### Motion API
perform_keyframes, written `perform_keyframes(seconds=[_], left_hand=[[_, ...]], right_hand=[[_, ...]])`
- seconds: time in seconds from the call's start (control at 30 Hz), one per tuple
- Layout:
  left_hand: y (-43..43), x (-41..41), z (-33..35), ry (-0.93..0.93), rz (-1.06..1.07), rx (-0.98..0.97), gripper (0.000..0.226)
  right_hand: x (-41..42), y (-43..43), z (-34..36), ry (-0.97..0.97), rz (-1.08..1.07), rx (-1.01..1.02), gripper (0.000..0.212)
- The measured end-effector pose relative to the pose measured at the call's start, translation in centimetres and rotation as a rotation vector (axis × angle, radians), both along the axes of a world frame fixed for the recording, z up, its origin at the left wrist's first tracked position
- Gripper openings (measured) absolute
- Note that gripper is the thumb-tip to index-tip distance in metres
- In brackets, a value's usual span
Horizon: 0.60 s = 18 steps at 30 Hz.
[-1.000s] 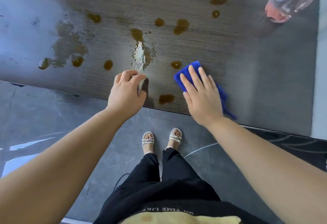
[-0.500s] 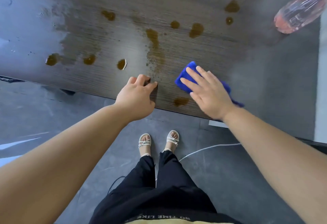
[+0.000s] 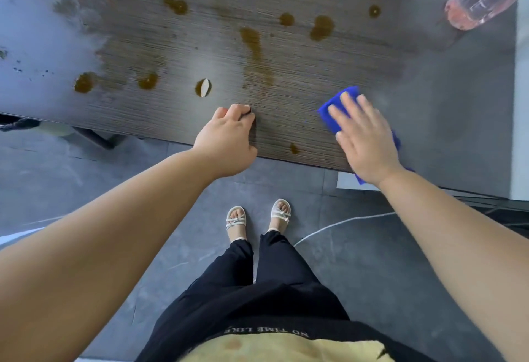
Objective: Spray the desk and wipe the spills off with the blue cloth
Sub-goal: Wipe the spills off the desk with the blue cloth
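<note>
Drip risk at front of desk (image 3: 315, 75).
Right hand (image 3: 365, 138), fingers flat, presses blue cloth (image 3: 333, 111); left hand (image 3: 226, 144) curled, empty; spills (image 3: 322, 27) may smear.

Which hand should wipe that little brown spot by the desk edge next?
Right. The right hand presses flat on the blue cloth, just beside the spot; the left hand rests curled on the desk, with no cloth.

Both your bare arms reach forward. Your left hand (image 3: 226, 140) rests with its fingers curled under; your right hand (image 3: 365, 140) lies flat, palm down, fingers straight and spread.
</note>
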<state>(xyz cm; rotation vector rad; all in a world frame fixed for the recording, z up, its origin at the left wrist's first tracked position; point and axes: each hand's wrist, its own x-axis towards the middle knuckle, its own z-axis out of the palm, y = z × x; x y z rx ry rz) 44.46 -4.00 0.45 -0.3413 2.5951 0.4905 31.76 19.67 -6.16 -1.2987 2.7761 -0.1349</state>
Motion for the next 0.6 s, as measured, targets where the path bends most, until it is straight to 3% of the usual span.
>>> perform_keyframes(seconds=[0.07, 0.13, 0.3, 0.37, 0.53, 0.6], left_hand=[[-0.1, 0.1, -0.1, 0.008, 0.002, 0.004, 0.062], [0.0, 0.2, -0.2, 0.012, 0.014, 0.016, 0.061], [-0.3, 0.2, -0.2, 0.045, 0.064, 0.063, 0.056], [-0.5, 0.3, -0.1, 0.039, 0.056, 0.069, 0.057], [-0.6, 0.4, -0.1, 0.037, 0.038, 0.071, 0.056], [-0.7, 0.3, -0.1, 0.023, 0.038, 0.074, 0.056]], right_hand=[[1.1, -2.6, 0.1, -0.005, -0.346, -0.033, 0.055], [4.3, -6.4, 0.1, -0.006, -0.438, -0.056, 0.057], [6.8, -4.9, -0.2, -0.009, 0.194, -0.012, 0.045], [4.0, -2.0, -0.2, 0.049, 0.216, 0.032, 0.045], [1.3, -4.9, 0.6, -0.069, -0.678, 0.003, 0.049], [3.8, -8.4, 0.4, -0.036, -0.616, -0.02, 0.051]])
